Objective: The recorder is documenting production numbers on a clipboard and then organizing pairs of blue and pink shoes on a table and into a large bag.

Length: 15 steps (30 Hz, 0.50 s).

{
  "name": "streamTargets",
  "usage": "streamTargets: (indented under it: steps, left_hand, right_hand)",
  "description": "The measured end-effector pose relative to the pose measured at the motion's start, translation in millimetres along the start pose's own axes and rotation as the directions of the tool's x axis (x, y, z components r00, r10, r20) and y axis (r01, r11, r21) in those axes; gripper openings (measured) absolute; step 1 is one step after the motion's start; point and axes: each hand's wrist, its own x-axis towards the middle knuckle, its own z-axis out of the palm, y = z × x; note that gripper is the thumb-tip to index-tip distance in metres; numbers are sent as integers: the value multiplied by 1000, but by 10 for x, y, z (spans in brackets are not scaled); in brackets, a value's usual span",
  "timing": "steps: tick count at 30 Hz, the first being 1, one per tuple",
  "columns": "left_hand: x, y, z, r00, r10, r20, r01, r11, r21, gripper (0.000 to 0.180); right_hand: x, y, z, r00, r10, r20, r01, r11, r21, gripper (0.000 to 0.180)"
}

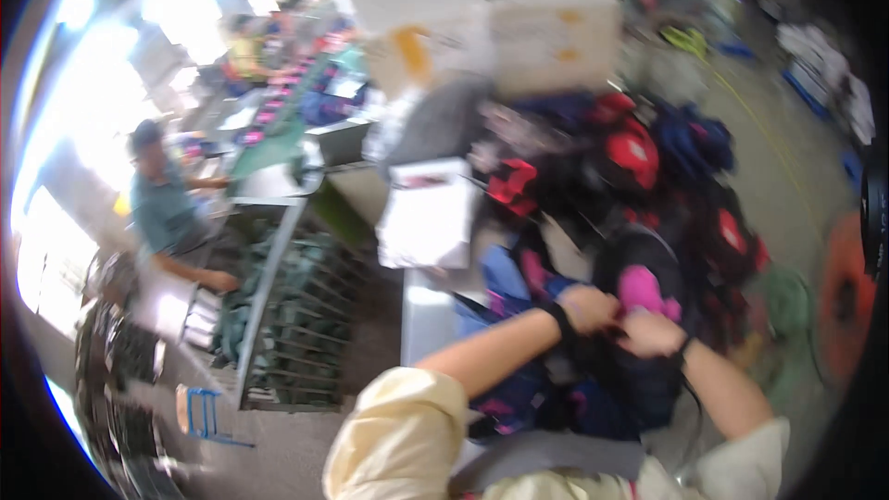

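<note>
Pink patch lies just beyond right hand.

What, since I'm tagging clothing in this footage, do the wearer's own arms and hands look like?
The left sleeve and right sleeve are loose, pale cream-yellow cloth, leaving the forearms uncovered. The left hand and right hand are ungloved. A black band circles the left wrist, and a thinner dark band the right. Blur hides any markings.

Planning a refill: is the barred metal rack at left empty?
Not empty: green items show inside the barred metal rack; whether it's full, I cannot tell.
</note>
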Motion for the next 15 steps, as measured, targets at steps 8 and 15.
streamTargets:
  steps: [8,15]
  left_hand:
    - [42,-21,201,997,75,-25,-73,993,98,20]
    - [-22,-306,45,922,124,-366,-56,980,190,11]
  right_hand:
    - [-45,131,-63,999,-41,-22,45,970,240,24]
    - [-56,158,-38,1000,-21,2,20,983,183,23]
